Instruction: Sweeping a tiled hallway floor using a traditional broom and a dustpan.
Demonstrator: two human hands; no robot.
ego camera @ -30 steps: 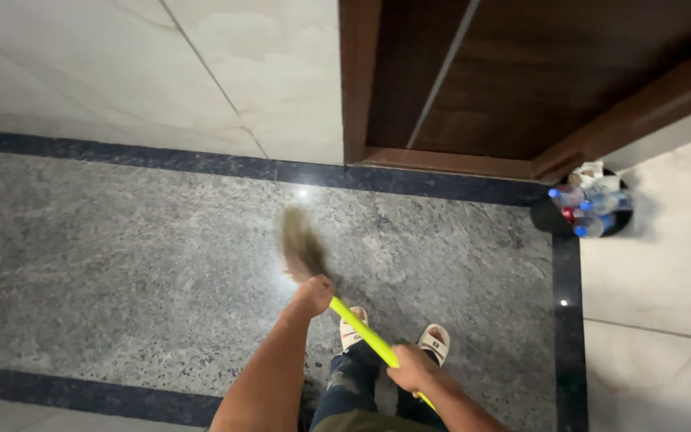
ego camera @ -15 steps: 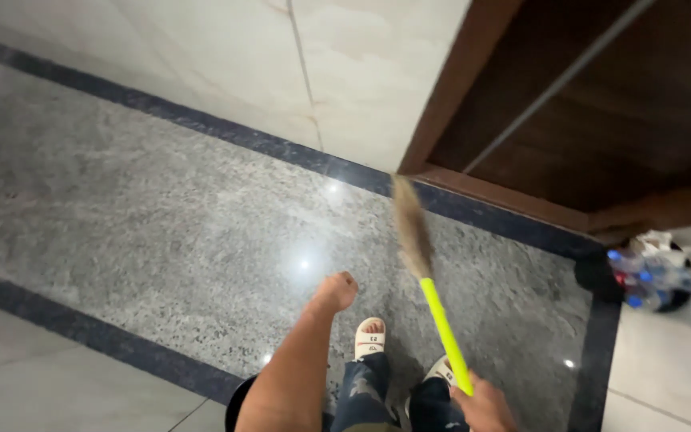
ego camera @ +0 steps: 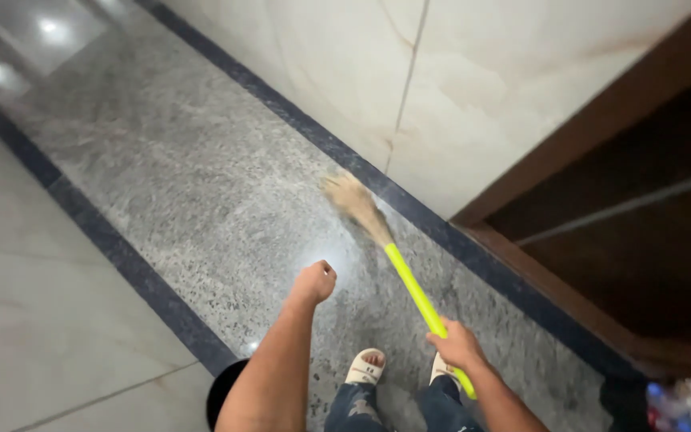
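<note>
R hand [ego camera: 457,346] grips broom [ego camera: 393,260] w/ bristles on granite floor [ego camera: 201,184], L hand [ego camera: 316,282] fisted, empty; bag of bottles [ego camera: 685,404] at corner.

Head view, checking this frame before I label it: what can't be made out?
- Yellow-handled grass broom: bristles motion-blurred; handle end hidden in the right hand.
- Left hand: closed fist, contents unseen.
- Colourful bundle at the lower right corner: blurred, cut by the frame edge.
</note>
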